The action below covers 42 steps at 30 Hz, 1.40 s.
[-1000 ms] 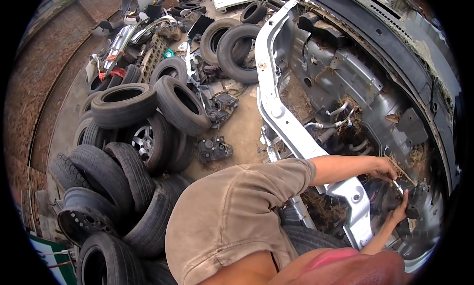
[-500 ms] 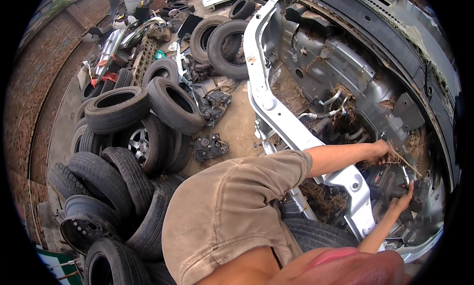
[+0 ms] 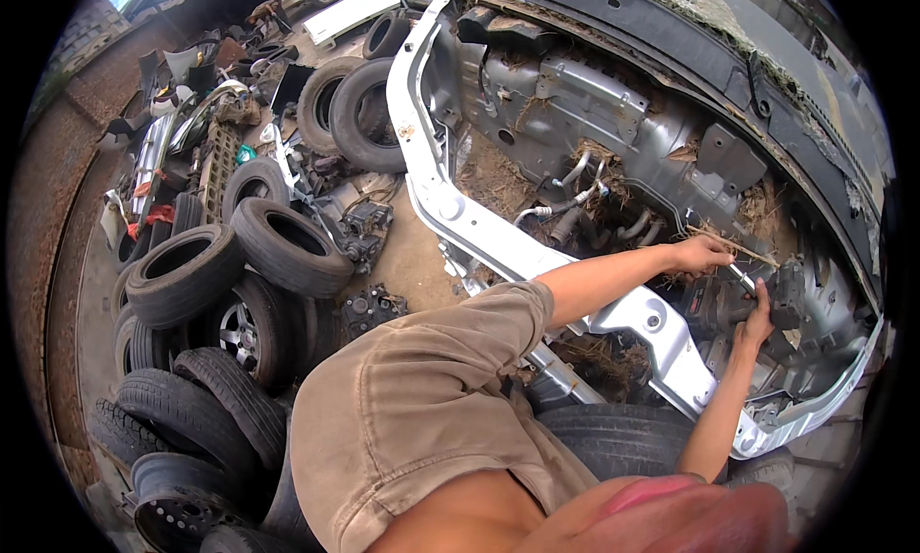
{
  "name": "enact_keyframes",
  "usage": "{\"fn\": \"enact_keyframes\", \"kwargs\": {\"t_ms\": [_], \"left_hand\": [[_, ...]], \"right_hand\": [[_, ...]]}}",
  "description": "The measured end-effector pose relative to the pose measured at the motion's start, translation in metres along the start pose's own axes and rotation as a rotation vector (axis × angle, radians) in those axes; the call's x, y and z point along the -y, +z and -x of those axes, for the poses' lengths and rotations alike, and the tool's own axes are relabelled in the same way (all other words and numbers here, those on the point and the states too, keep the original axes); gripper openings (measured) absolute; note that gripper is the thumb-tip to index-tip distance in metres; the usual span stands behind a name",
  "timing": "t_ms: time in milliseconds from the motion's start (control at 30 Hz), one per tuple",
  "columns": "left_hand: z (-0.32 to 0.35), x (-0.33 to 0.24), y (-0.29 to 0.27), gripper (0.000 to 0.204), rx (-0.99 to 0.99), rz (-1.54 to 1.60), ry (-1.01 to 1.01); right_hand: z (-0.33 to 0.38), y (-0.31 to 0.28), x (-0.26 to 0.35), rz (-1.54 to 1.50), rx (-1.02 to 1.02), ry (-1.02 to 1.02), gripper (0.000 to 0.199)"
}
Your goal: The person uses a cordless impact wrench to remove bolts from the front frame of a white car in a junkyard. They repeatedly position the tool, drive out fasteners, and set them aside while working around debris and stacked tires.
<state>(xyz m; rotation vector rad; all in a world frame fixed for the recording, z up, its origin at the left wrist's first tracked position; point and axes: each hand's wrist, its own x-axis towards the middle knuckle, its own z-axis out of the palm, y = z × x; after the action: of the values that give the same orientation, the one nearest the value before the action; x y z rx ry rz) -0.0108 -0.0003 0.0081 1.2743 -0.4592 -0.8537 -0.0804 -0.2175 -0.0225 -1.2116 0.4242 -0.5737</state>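
My left hand point(image 3: 704, 256) reaches in from the left over the car's engine bay, its fingers closed at the upper end of a short silver metal rod point(image 3: 741, 277). At the rod's lower end is my right hand point(image 3: 754, 321), with the fingers pressed against it. A dark tool-like body point(image 3: 707, 299) with a small red mark lies beside and partly behind my right hand. Next to that hand is a black boxy part point(image 3: 788, 296); whether the two are joined is hidden. A thin dry stalk point(image 3: 733, 243) lies just beyond the rod.
A silver body rail point(image 3: 498, 237) runs between me and the bay. Dry straw and hoses point(image 3: 594, 184) fill the bay's middle. Piled tyres point(image 3: 187, 275) and a steel wheel rim point(image 3: 182, 500) stand to the left. Another tyre point(image 3: 623, 438) lies below my arms.
My left hand has come to the upper end of the silver rod, which was apart from it before. The view has shifted, so the scene sits farther left.
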Motion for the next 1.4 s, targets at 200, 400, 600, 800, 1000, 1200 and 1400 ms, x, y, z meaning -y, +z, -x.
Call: {"fn": "enact_keyframes", "kwargs": {"t_ms": [200,400,600,800,1000,1200,1400], "left_hand": [[-0.003,0.009,0.002,0.024,0.081,-0.055,-0.026],[-0.004,0.010,0.001,0.020,0.049,0.066,0.090],[0.001,0.003,0.002,0.021,0.014,0.037,0.169],[0.001,0.002,0.016,0.022,-0.038,-0.136,0.174],[0.003,-0.001,0.007,0.020,-0.122,-0.190,0.189],[-0.025,0.032,-0.020,0.030,-0.295,-0.598,0.305],[-0.023,0.032,-0.026,0.054,-0.444,-1.047,0.250]], "right_hand": [[0.030,0.023,0.015,0.001,0.050,-0.066,0.027],[0.043,0.038,0.021,-0.061,0.125,0.114,0.014],[0.048,0.044,0.024,-0.063,0.217,0.061,0.019],[0.036,0.025,0.022,-0.100,0.142,0.066,0.009],[0.032,0.030,0.023,-0.193,0.095,0.173,0.012],[0.024,0.015,0.033,-0.179,-0.123,0.056,0.020],[-0.002,-0.012,0.029,-0.171,-0.323,-0.116,0.019]]}}
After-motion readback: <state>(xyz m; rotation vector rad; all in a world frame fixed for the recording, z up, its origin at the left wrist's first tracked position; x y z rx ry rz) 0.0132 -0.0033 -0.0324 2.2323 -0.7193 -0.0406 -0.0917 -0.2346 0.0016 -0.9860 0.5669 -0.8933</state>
